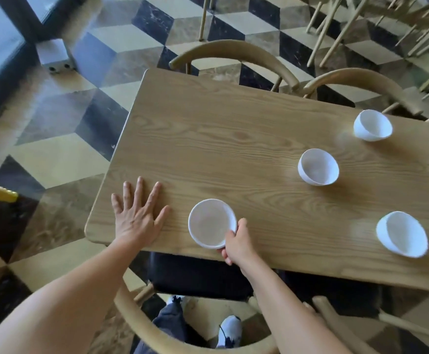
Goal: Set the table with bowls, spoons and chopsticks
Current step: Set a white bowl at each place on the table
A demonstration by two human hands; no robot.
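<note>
Several white bowls stand on the wooden table (208, 139). The nearest bowl (209, 222) sits close to the front edge; my right hand (236, 245) grips its right rim, thumb on top and fingers curled under the side. My left hand (138, 213) lies flat on the tabletop to the left of that bowl, fingers spread, not touching it. A second bowl (318, 171) is at mid table, a third (372, 125) near the far right edge, a fourth (403, 233) at the near right. No spoons or chopsticks are in view.
Wooden chairs with curved backs stand at the far side (233, 51) and at the near side (142, 320), where a dark seat cushion (198, 274) is tucked under the table. The floor has cube-pattern tiles. A metal box (55, 56) sits on the floor at the upper left.
</note>
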